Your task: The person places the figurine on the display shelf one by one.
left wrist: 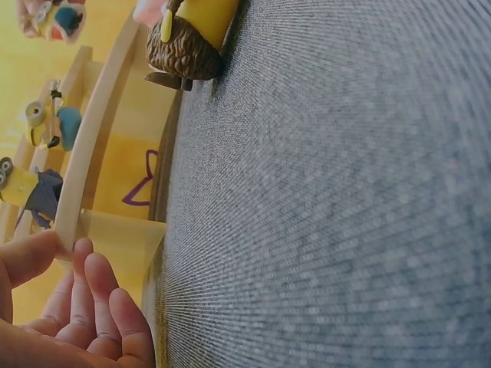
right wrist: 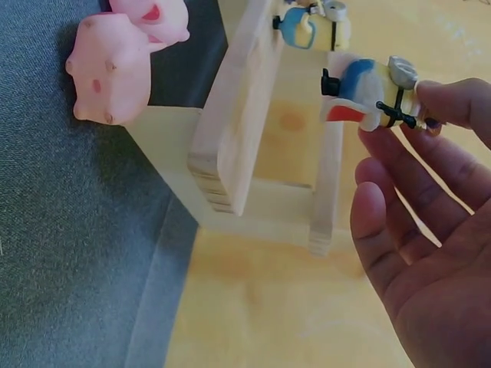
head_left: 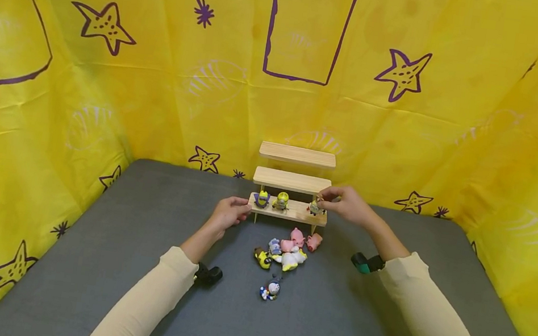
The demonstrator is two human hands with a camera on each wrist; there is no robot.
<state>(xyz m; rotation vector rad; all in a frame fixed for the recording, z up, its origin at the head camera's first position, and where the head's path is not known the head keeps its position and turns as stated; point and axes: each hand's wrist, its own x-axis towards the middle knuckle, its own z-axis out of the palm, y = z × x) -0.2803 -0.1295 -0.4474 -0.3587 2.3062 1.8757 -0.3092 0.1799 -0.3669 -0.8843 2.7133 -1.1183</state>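
Observation:
My right hand (head_left: 345, 204) pinches a minion figurine (right wrist: 376, 96) by its head end, between thumb and fingertips. It is held over the right end of the lowest step of a three-step wooden display stand (head_left: 293, 180). At the other end of that step, my left hand (head_left: 227, 213) grips the corner, thumb and fingertips at its edge. Two more minions stand on this step: a caped one (head_left: 262, 199) at the left, and one in blue overalls (left wrist: 67, 126) near the middle.
In front of the stand lie pink pig figures (head_left: 298, 236), a white-and-yellow figure (head_left: 290, 259), a small blue-grey figure (head_left: 274, 246) and a yellow-and-brown minion (head_left: 263, 258). Nearer me is another small figurine (head_left: 272, 289) on the grey table (head_left: 168, 188). Yellow patterned cloth (head_left: 225, 110) hangs behind and at both sides.

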